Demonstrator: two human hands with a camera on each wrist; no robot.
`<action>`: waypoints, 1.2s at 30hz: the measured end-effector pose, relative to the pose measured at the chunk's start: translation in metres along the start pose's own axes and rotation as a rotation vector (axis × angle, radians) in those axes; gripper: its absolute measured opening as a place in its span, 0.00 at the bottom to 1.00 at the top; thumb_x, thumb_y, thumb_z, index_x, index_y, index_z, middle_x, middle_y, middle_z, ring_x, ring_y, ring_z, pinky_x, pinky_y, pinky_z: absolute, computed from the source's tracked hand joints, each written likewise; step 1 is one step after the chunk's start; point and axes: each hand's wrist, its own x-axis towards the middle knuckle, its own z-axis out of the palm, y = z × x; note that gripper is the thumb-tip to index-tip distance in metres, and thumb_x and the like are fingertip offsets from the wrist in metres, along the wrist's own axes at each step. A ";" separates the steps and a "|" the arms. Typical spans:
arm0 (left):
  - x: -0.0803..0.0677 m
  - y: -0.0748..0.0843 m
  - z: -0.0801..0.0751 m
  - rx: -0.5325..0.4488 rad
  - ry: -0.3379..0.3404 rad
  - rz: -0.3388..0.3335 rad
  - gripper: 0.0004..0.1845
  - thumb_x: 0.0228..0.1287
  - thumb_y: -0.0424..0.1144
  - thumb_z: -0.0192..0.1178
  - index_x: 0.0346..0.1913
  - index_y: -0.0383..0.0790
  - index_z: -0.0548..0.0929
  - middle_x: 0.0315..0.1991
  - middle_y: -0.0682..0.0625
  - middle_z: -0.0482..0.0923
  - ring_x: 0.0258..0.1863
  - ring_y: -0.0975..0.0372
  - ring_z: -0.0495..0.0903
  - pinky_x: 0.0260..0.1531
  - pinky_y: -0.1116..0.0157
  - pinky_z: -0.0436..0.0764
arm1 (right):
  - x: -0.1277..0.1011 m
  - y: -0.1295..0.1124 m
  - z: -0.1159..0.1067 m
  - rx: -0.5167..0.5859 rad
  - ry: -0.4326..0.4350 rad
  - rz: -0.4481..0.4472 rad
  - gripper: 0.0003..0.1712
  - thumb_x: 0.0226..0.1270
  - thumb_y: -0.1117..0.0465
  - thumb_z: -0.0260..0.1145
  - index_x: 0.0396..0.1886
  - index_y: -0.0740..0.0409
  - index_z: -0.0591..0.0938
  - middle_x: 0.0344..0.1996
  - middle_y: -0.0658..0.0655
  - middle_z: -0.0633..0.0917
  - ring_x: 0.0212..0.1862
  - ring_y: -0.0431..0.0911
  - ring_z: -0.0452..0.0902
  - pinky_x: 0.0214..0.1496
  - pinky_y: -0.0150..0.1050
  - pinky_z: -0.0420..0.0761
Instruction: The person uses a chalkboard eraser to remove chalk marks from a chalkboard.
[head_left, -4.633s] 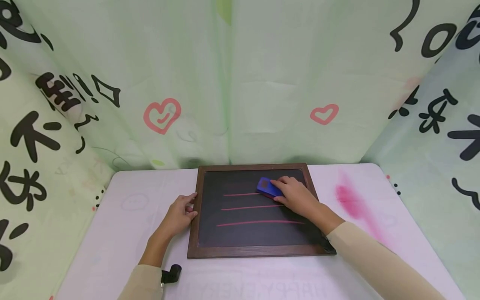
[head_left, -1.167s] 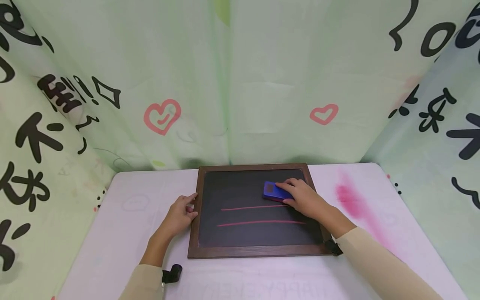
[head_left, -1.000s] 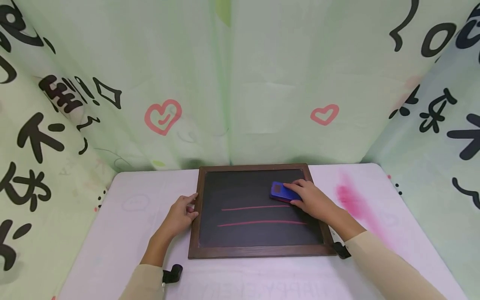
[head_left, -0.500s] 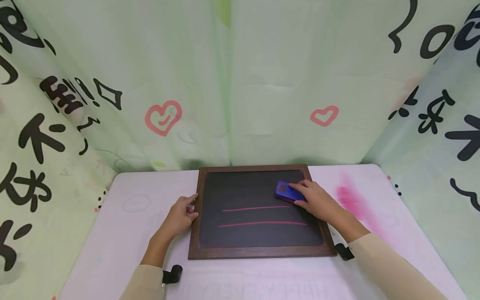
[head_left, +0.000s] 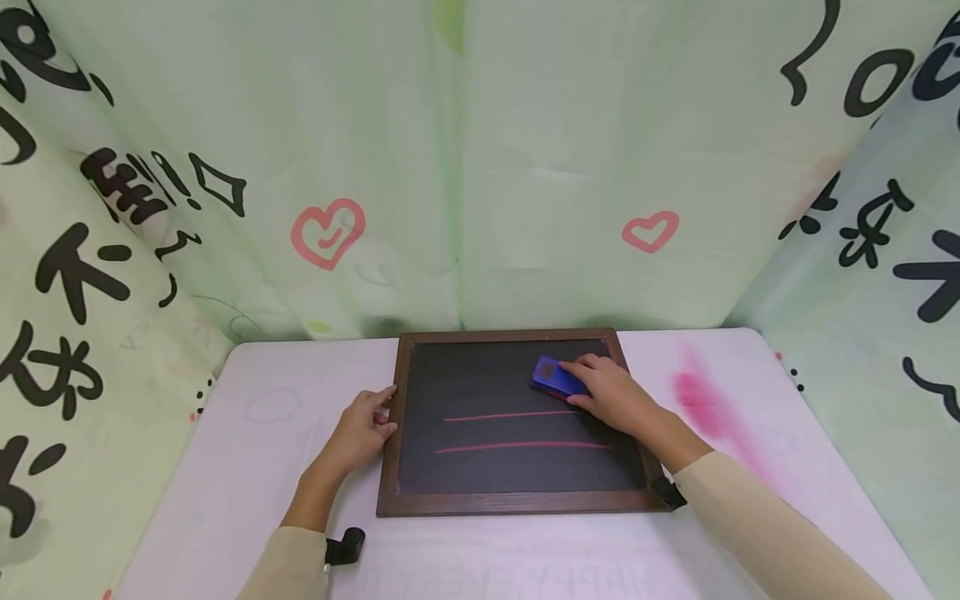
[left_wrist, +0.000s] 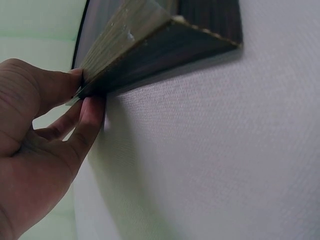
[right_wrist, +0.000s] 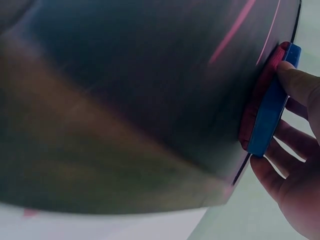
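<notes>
Pale green printed cloth backdrop (head_left: 525,150) enclosing a white cloth-covered table (head_left: 247,467) stained with a pink smear (head_left: 701,400) at 3 o'clock. At table centre lies a dark rectangular chalkboard in a brown wooden frame (head_left: 517,502), bearing two horizontal pink chalk lines (head_left: 517,430) across its lower half. Left hand (head_left: 358,429), at 9 o'clock of the board, pinches the frame's left edge between thumb and curled fingers (left_wrist: 85,120). Right hand (head_left: 615,398) grips a blue rectangular eraser with a red underside (head_left: 553,377), pressed flat on the board at 1 o'clock, just above the upper line.
</notes>
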 end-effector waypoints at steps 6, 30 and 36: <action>0.000 0.000 0.001 -0.007 -0.002 0.005 0.33 0.62 0.21 0.65 0.71 0.27 0.72 0.52 0.34 0.75 0.39 0.55 0.77 0.36 0.67 0.76 | 0.019 -0.018 0.005 -0.015 -0.044 -0.022 0.33 0.68 0.55 0.73 0.69 0.64 0.77 0.56 0.66 0.81 0.56 0.61 0.79 0.58 0.57 0.80; 0.001 -0.001 0.000 -0.016 -0.002 0.016 0.33 0.62 0.21 0.64 0.71 0.27 0.72 0.52 0.34 0.76 0.40 0.56 0.77 0.37 0.66 0.77 | 0.097 -0.108 0.030 -0.069 -0.183 -0.184 0.33 0.74 0.52 0.68 0.74 0.57 0.74 0.63 0.63 0.80 0.61 0.58 0.78 0.61 0.52 0.81; 0.003 -0.002 -0.001 -0.010 0.009 0.015 0.33 0.61 0.21 0.65 0.71 0.27 0.73 0.51 0.35 0.76 0.39 0.56 0.77 0.38 0.67 0.76 | 0.103 -0.131 0.033 -0.084 -0.169 -0.242 0.32 0.73 0.53 0.69 0.73 0.56 0.75 0.63 0.61 0.81 0.60 0.57 0.79 0.60 0.50 0.82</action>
